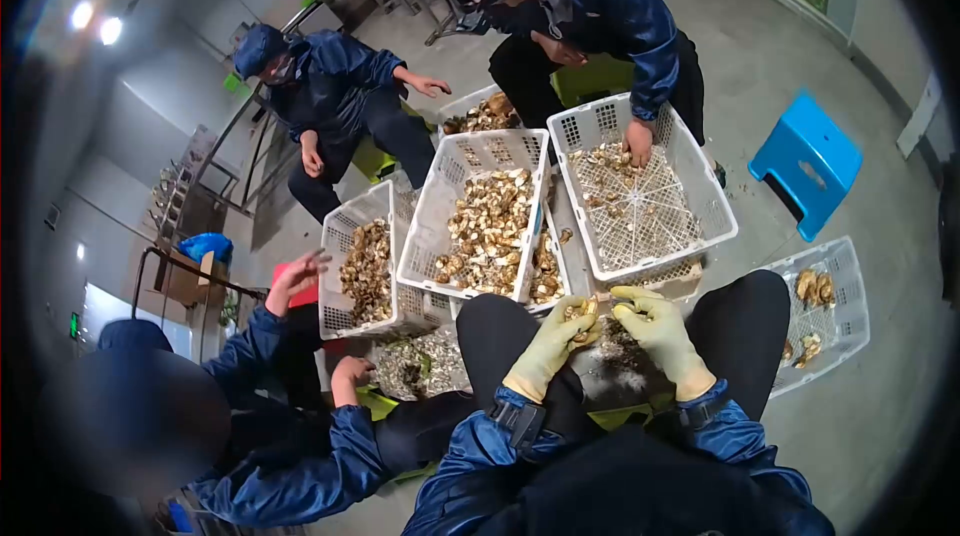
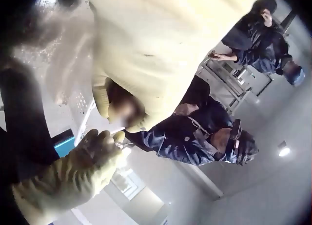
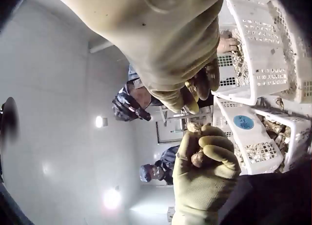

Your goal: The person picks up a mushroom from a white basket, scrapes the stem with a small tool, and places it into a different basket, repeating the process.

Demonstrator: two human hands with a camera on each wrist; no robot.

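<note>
Two gloved hands meet over the wearer's lap, both in pale yellow, soiled gloves. Fingers of the left hand curl round small brown-and-white mushroom pieces; in the right wrist view one mushroom piece shows at the fingertips and another lies against the palm side. Close beside it is the right hand, its fingers bent towards the thumb and their tips stained dark. I cannot tell whether those fingers pinch something small. Below both hands, dark and pale trimmings lie between the knees.
Ahead stands a white crate heaped with cut mushrooms. Another crate at the right holds scattered pieces, with a person's hand inside. A low crate and blue stool stand farther right. Other people sit around the crates.
</note>
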